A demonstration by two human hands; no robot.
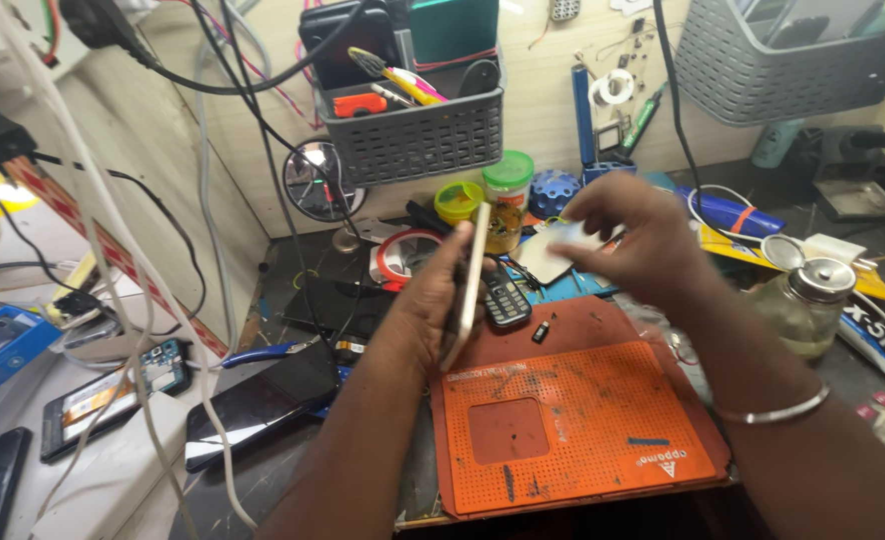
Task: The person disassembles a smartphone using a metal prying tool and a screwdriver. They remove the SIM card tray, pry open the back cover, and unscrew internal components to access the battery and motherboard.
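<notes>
Head view: left hand [425, 312] clamps phone [468, 282] edge-up; right hand [631, 240] pinches pale card [548, 256].

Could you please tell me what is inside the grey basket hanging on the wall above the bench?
The grey basket holds a yellow-handled tool, an orange tool, a black box and a teal box. Its wall hides whatever lies lower down.

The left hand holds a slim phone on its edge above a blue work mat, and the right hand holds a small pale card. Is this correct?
Not quite: the work mat is orange, not blue, as the head view shows. The rest holds: the left hand grips the slim phone on its edge above it, and the right hand holds a small pale card.
</notes>
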